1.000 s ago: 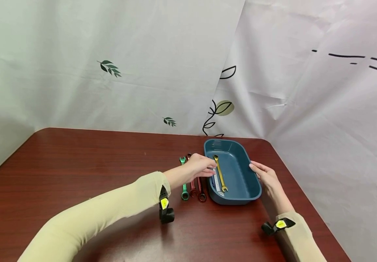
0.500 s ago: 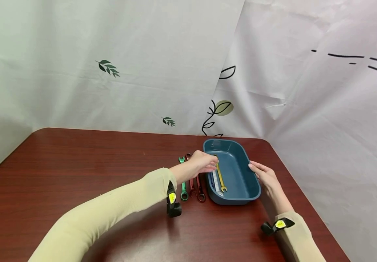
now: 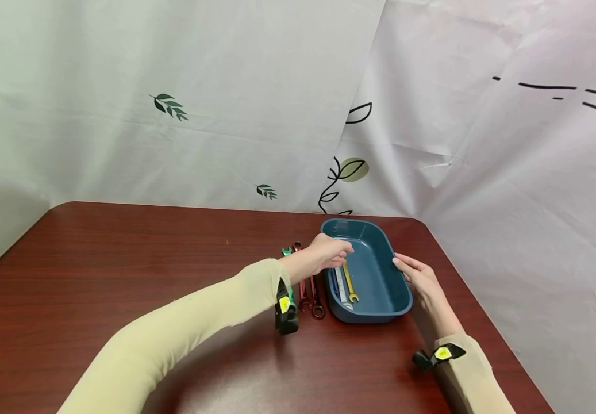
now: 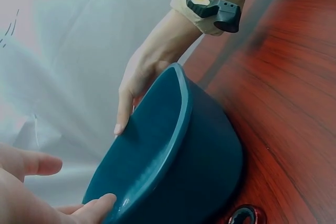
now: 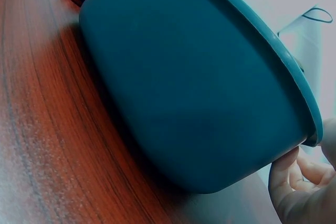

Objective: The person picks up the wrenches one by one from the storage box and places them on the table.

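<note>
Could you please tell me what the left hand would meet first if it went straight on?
Probably the bin's right wall; depth is unclear, so the left hand might pass over it instead.

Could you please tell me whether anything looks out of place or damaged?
Nothing looks spilled or broken: the blue bin rests on the table with a yellow wrench inside, a red wrench beside it. Only a sharp crease in the white backdrop, at right, interrupts its smoother folds.
</note>
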`<state>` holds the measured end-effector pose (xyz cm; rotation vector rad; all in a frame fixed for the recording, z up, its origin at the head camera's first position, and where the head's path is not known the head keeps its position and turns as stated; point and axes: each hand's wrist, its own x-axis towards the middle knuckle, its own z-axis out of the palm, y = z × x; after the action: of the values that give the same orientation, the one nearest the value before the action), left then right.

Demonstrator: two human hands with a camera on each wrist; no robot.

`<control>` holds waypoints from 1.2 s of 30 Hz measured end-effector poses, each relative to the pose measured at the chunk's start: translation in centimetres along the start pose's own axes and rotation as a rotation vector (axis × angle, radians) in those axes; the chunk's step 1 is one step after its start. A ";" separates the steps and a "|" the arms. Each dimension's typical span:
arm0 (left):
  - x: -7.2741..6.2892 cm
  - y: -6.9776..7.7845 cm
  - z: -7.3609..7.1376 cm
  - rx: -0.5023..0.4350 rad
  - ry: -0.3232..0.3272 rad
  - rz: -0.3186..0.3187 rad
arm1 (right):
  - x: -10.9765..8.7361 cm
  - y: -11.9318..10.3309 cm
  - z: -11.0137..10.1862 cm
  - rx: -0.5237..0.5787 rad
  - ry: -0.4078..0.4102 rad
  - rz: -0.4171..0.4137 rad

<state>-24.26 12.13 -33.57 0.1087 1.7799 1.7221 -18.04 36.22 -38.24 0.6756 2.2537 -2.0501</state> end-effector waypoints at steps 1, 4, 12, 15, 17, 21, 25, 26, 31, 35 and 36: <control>0.1 0.1 0.1 -0.002 0.001 -0.001 | 0.0 0.0 0.0 0.009 -0.008 -0.001; 0.2 0.1 0.4 -0.004 0.006 -0.003 | 0.1 0.0 0.0 0.016 -0.003 0.001; 0.9 0.0 1.2 0.021 0.017 -0.018 | 0.1 -0.1 0.1 0.005 -0.005 -0.011; 1.2 0.1 1.4 0.034 0.021 -0.023 | 0.1 -0.1 0.2 0.013 -0.003 -0.008; 1.4 0.2 1.5 0.044 0.022 -0.028 | 0.1 -0.2 0.2 0.020 -0.004 -0.006; 1.8 0.2 1.6 0.059 0.022 -0.039 | 0.1 -0.1 0.2 0.024 -0.004 -0.009; 2.2 -0.1 1.8 0.067 0.023 -0.047 | 0.0 0.0 0.3 0.027 -0.009 -0.001; 2.4 -0.2 1.9 0.074 0.025 -0.050 | 0.0 0.0 0.3 0.028 -0.008 0.000; 3.0 -0.7 2.6 0.124 0.025 -0.044 | 0.1 0.0 0.2 0.018 -0.003 -0.005; 3.4 -1.1 3.0 0.141 0.020 -0.042 | 0.1 0.0 0.1 0.013 -0.003 -0.004; 3.5 -1.2 3.1 0.146 0.021 -0.047 | 0.0 0.0 0.1 0.018 -0.005 -0.002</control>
<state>-25.02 16.34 -35.79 0.1103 1.9076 1.5651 -18.13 36.11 -38.23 0.6696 2.2371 -2.0724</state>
